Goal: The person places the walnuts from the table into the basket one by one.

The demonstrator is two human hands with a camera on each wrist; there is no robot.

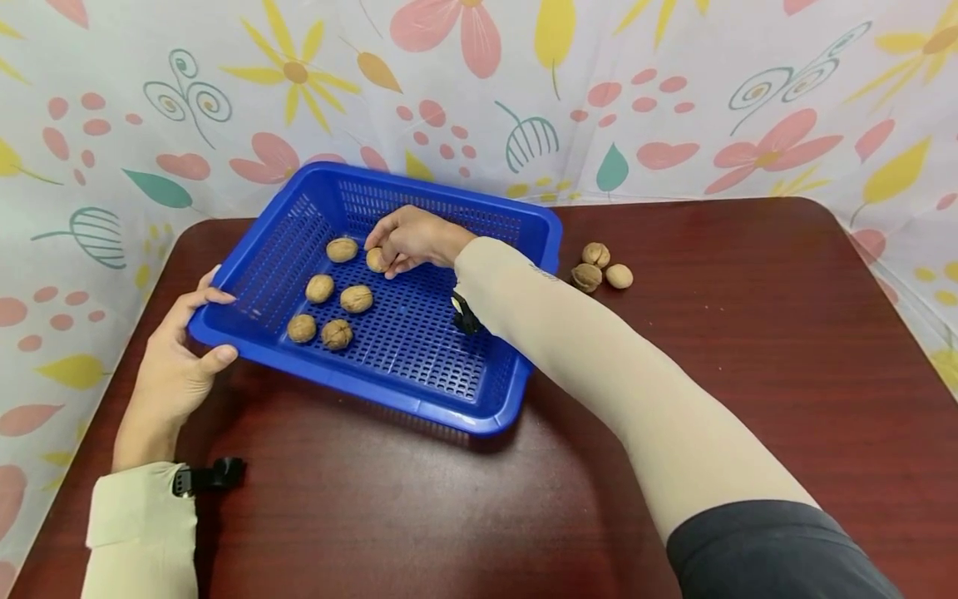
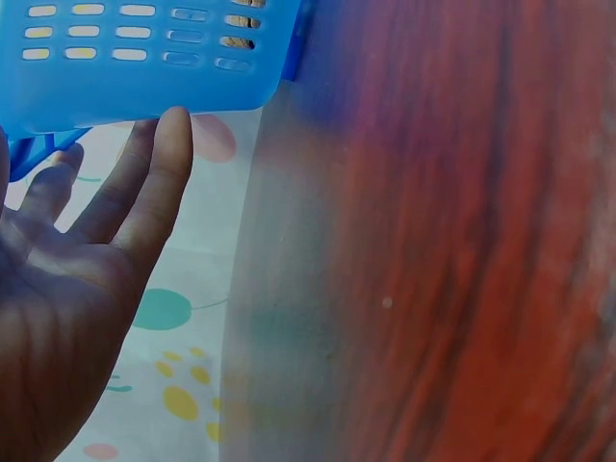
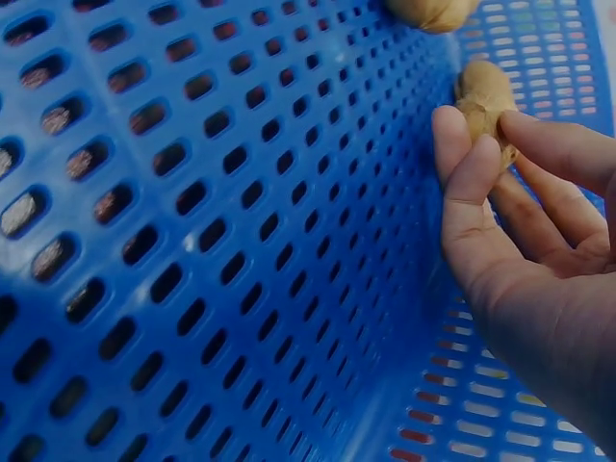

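A blue plastic basket (image 1: pixel 419 408) with slotted walls and floor sits on the table, several walnuts (image 1: pixel 356 299) lying in its left part. My left hand (image 1: pixel 170 358) grips its near-left corner, with the thumb and index finger at the rim; in the left wrist view other fingers (image 2: pixel 159 183) reach up at the basket's underside. Inside the basket, my right hand (image 1: pixel 415 237) pinches a walnut (image 1: pixel 375 260) between thumb and fingertips, low near the floor. The right wrist view shows that pinched walnut (image 3: pixel 484 101) too, partly covered by fingers.
Three more nuts (image 1: pixel 586 278) are grouped on the dark red wooden table (image 1: pixel 748 333), just right of the basket. Behind the table hangs a white sheet (image 1: pixel 569 133) with a flower print. My right forearm crosses over the basket's right rim.
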